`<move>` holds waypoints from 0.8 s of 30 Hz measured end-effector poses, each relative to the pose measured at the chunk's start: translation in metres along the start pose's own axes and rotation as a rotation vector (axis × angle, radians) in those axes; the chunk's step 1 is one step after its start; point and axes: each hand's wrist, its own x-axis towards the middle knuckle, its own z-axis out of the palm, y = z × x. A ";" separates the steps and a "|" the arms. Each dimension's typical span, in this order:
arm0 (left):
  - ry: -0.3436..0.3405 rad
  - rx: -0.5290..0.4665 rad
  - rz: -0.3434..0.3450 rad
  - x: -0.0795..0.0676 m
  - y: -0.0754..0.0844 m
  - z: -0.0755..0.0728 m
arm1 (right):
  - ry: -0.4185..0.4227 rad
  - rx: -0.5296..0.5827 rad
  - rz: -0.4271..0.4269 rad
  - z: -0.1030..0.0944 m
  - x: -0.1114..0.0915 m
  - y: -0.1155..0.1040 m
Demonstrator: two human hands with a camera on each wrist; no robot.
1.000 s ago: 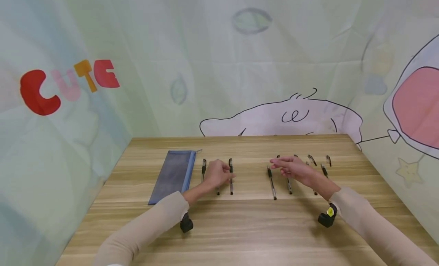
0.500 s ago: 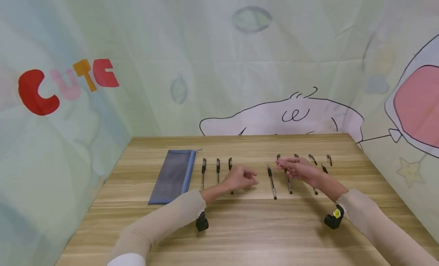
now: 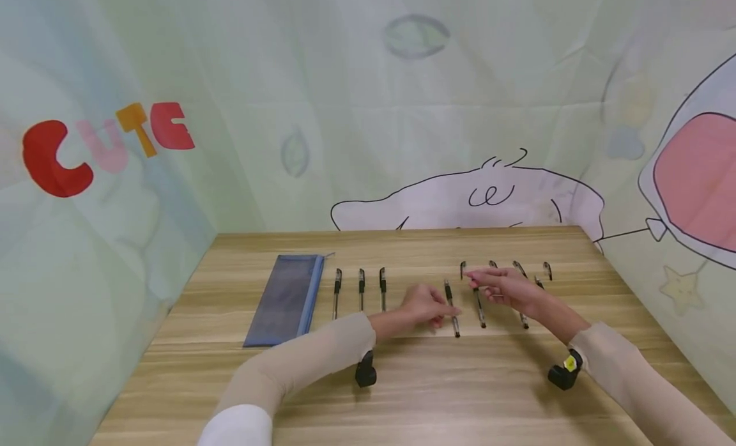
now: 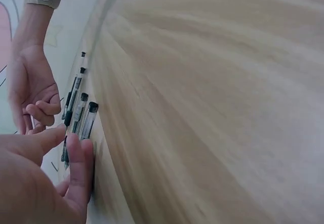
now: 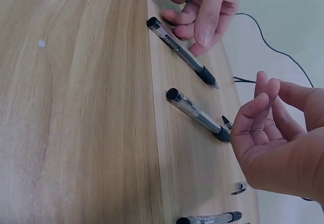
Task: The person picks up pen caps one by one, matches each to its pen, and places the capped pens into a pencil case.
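Observation:
My left hand (image 3: 427,307) reaches beside the leftmost uncapped gel pen (image 3: 450,297), its thumb and fingers spread around the pen's near side. In the right wrist view, that left hand (image 5: 207,11) has its fingers bent beside the pen's barrel (image 5: 174,44) without closing on it. My right hand (image 3: 508,287) hovers over a second uncapped pen (image 3: 479,308), fingers loosely bent and fingertips close together. No object shows between these fingers (image 5: 258,100) in the right wrist view. A loose black pen cap (image 3: 462,269) lies just beyond the right fingertips.
Several capped pens, one of them a black pen (image 3: 361,286), stand in a row on the left. Beside them lies a blue mesh zip pouch (image 3: 284,299). More caps, including a clear-black cap (image 3: 547,271), line the far right of the wooden table (image 3: 437,395).
My left hand has moved right, from over the capped pens to the leftmost uncapped pen. The right hand has shifted slightly, staying near the second uncapped pen and the loose caps.

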 end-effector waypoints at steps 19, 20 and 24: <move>0.053 -0.052 -0.060 0.003 -0.002 0.006 | 0.025 0.018 0.005 0.002 -0.002 0.005; 0.057 -0.057 -0.061 0.003 -0.001 0.005 | 0.020 0.016 0.000 0.002 -0.002 0.005; 0.086 -0.113 -0.081 -0.001 -0.003 -0.001 | 0.015 0.030 -0.001 0.002 -0.002 0.001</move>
